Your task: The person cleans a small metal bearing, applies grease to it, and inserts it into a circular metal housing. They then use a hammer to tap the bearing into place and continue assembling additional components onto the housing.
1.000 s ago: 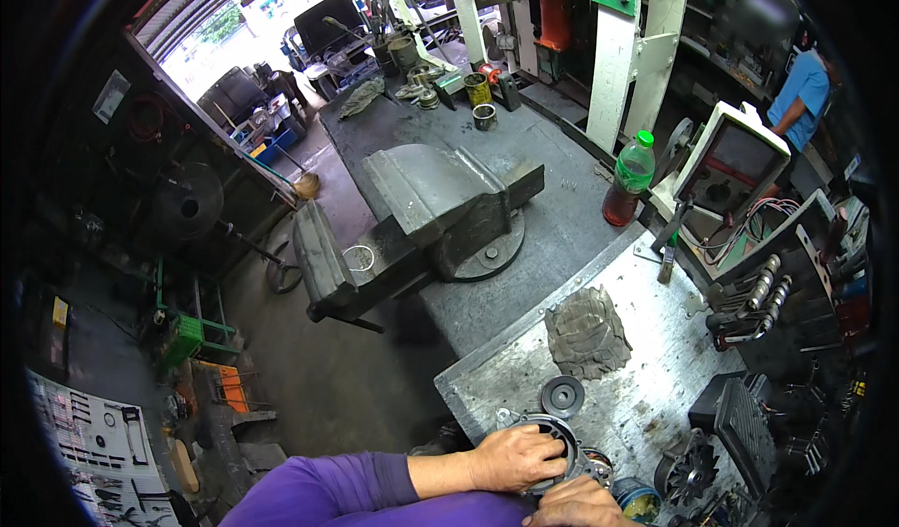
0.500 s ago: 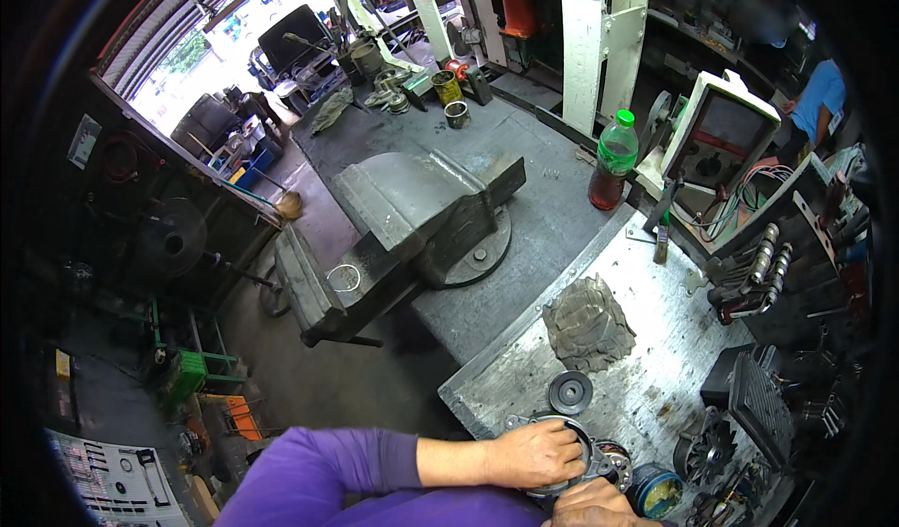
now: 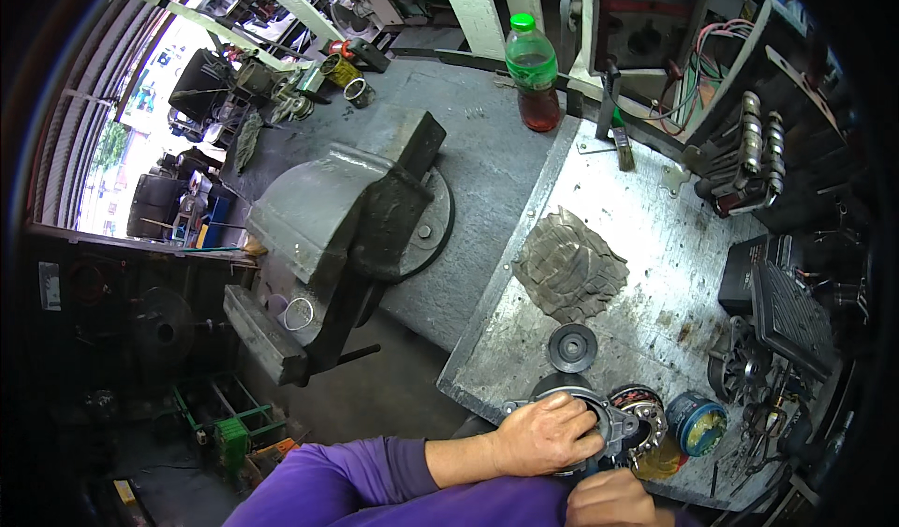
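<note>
My left hand [image 3: 546,435] is closed, its curled fingers over the round grey metal housing [image 3: 613,421] at the bench's near edge; what they pinch inside is hidden. Close by on the right, my right hand [image 3: 611,501] is also closed, with its grip out of sight. A metal ring part with reddish windings [image 3: 646,415] lies against the housing's right side. Just beyond the housing, a dark grooved pulley [image 3: 572,347] lies flat. To the right stands a blue tub [image 3: 696,422] with yellowish contents.
A crumpled grey-brown rag [image 3: 571,265] lies on the metal bench top [image 3: 655,237]. The big bench vise [image 3: 328,209] fills the left. Farther back are a green-capped bottle [image 3: 534,78] of red liquid and a brush [image 3: 622,143]. A finned part [image 3: 740,363] sits at right.
The view has turned, so the vise and bench shift in the picture. My right hand sits slightly farther from my left, which stays at the housing.
</note>
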Available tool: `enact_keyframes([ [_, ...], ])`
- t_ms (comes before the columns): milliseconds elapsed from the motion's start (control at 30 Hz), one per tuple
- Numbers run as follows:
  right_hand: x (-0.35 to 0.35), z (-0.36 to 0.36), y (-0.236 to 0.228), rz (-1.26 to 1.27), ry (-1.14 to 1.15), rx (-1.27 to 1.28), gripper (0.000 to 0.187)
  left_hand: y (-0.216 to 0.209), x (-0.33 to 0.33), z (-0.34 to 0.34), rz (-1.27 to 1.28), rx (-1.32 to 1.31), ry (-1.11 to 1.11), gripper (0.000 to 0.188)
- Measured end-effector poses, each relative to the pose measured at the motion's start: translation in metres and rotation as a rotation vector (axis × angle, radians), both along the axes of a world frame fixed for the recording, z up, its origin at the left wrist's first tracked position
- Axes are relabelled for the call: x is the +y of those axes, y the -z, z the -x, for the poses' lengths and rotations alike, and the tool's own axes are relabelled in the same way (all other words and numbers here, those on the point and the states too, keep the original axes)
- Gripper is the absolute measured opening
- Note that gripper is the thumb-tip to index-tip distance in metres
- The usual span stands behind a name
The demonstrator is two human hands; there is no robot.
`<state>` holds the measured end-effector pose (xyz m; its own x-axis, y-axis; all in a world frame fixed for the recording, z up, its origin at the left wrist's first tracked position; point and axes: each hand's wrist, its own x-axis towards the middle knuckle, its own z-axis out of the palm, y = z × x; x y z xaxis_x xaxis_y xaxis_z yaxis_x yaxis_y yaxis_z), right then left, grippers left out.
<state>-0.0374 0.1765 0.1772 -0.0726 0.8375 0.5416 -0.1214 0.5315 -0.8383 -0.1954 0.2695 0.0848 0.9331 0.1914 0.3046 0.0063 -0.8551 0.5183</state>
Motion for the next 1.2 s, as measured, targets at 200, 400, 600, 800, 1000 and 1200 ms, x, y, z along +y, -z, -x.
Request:
enact_keyframes([
  [200, 0.035, 0.0, -0.024, -0.005, -0.11, -0.081, 0.014, -0.001, 0.0, -0.002, 0.042, 0.011, -0.011, 0.012],
  [400, 0.025, 0.03, -0.034, 0.102, 0.459, 0.075, 0.015, 0.0, 0.001, 0.0, 0.056, 0.008, -0.013, 0.014],
  [600, -0.006, -0.001, 0.0, 0.043, -0.084, -0.027, 0.024, 0.003, 0.002, 0.0, 0.027, -0.019, 0.005, 0.013],
  [800, 0.0, 0.02, -0.014, 0.117, 0.047, -0.049, 0.018, 0.007, 0.004, 0.002, 0.035, -0.04, 0.031, 0.014],
  [1000, -0.007, 0.031, -0.018, 0.267, 0.228, -0.08, 0.041, 0.007, 0.016, 0.007, 0.267, -0.349, 0.011, 0.044],
  [1200, -0.057, 0.025, -0.018, 0.086, 0.334, 0.417, 0.058, 0.0, 0.047, 0.024, 0.333, 0.098, -0.301, 0.048],
])
